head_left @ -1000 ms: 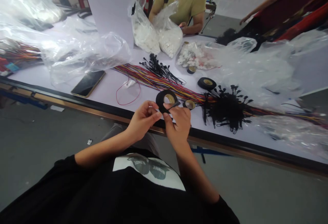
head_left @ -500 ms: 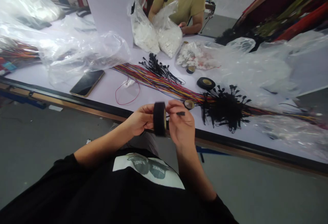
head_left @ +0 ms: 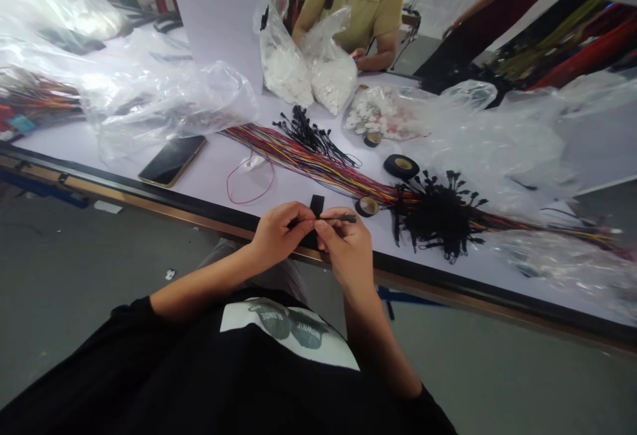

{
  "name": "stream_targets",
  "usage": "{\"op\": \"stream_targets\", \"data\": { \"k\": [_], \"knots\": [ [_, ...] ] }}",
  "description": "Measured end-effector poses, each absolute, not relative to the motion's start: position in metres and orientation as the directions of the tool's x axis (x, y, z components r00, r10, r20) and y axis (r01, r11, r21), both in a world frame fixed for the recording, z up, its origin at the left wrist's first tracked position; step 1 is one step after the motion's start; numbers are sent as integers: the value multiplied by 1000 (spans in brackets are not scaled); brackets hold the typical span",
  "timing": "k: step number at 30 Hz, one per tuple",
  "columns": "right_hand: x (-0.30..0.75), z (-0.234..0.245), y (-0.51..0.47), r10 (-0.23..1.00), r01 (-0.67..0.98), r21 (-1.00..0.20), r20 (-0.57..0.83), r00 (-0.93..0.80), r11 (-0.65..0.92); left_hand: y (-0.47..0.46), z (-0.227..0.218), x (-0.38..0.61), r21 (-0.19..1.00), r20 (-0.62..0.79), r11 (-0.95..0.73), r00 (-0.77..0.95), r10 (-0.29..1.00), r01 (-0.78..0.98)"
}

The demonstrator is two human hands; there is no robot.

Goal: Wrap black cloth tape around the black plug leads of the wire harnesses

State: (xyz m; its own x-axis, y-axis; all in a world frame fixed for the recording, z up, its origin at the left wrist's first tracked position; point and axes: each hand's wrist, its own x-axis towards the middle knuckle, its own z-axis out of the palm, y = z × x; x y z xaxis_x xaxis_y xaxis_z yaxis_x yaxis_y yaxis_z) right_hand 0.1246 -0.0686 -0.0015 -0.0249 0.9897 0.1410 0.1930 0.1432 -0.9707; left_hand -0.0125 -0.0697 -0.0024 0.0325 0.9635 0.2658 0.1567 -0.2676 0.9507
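My left hand [head_left: 279, 231] is closed around a black tape roll [head_left: 316, 205], of which only the top edge shows above my fingers. My right hand [head_left: 347, 244] pinches a thin black wire piece [head_left: 339, 219] that points right, held against the roll. Both hands meet above the table's near edge [head_left: 209, 213]. Just past them lie a small tape core [head_left: 367, 207], a flat black tape roll [head_left: 401, 166], a bundle of coloured wires [head_left: 318, 163] and a heap of black connectors [head_left: 440, 213].
A phone [head_left: 172, 160] and a loop of red wire [head_left: 249, 180] lie to the left. Crumpled clear plastic bags [head_left: 164, 103] cover the left and right of the table. Bags of white parts [head_left: 308, 77] stand at the back, where another person in a yellow shirt [head_left: 363, 17] sits.
The tape roll turned from face-on to edge-on, then sank behind my left fingers. My hands closed together and the wire piece now lies level against the roll.
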Motion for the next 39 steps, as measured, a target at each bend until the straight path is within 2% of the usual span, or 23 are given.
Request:
{"op": "stream_targets", "data": {
  "k": [3, 5, 7, 10, 11, 13, 15, 18, 20, 22, 24, 26, 28, 30, 32, 34, 36, 39],
  "knots": [
    [122, -2, -68, 991, 176, -977, 128, 38, 119, -75, -7, -8, 966, 236, -234, -5, 972, 111],
    [123, 0, -67, 974, 270, -950, 193, 119, 155, -76, -7, -6, 989, 147, -148, -22, 989, -22],
    [126, 5, -67, 959, 394, -899, 256, 123, 190, -73, -3, -7, 980, -2, 4, 13, 1000, -201],
    [130, 14, -70, 960, 499, -829, 279, -23, 253, -64, 4, -13, 899, -191, 285, 286, 939, -333],
    [131, 16, -71, 960, 506, -821, 275, -55, 264, -61, 6, -15, 877, -215, 348, 378, 901, -330],
    [132, 16, -71, 962, 484, -837, 268, -48, 257, -57, 8, -17, 864, -211, 382, 453, 866, -327],
    [132, 13, -69, 969, 422, -880, 249, 14, 220, -58, 6, -17, 877, -168, 326, 412, 895, -352],
    [130, 3, -61, 979, 270, -949, 190, 76, 164, -63, 0, -18, 915, -34, 147, 289, 957, -376],
    [130, -2, -56, 985, 157, -979, 146, 92, 130, -66, -1, -25, 951, 86, -3, 257, 963, -308],
    [130, -4, -54, 989, 115, -986, 129, 79, 119, -66, 1, -35, 974, 208, -163, 327, 922, -160],
    [133, -1, -56, 985, 195, -970, 162, 54, 148, -65, 5, -44, 951, 282, -307, 476, 833, -26],
    [135, 3, -60, 972, 301, -927, 234, 3, 223, -63, 6, -47, 922, 292, -384, 562, 774, 51],
    [136, 6, -63, 946, 340, -886, 319, -50, 317, -61, 2, -42, 904, 298, -405, 475, 828, 138],
    [135, 5, -65, 909, 328, -852, 412, -59, 407, -59, -4, -33, 865, 371, -426, 232, 899, 266],
    [133, 2, -66, 885, 307, -841, 466, -8, 445, -57, -11, -24, 792, 474, -508, 182, 861, 338],
    [131, -1, -67, 891, 297, -857, 453, 44, 421, -55, -15, -20, 707, 586, -604, 172, 792, 369],
    [128, -1, -68, 920, 317, -875, 392, 19, 366, -55, -16, -18, 636, 678, -671, 139, 722, 382],
    [125, 2, -69, 940, 386, -860, 334, -69, 334, -60, -15, -16, 620, 715, -693, 99, 692, 367]
  ]
}}
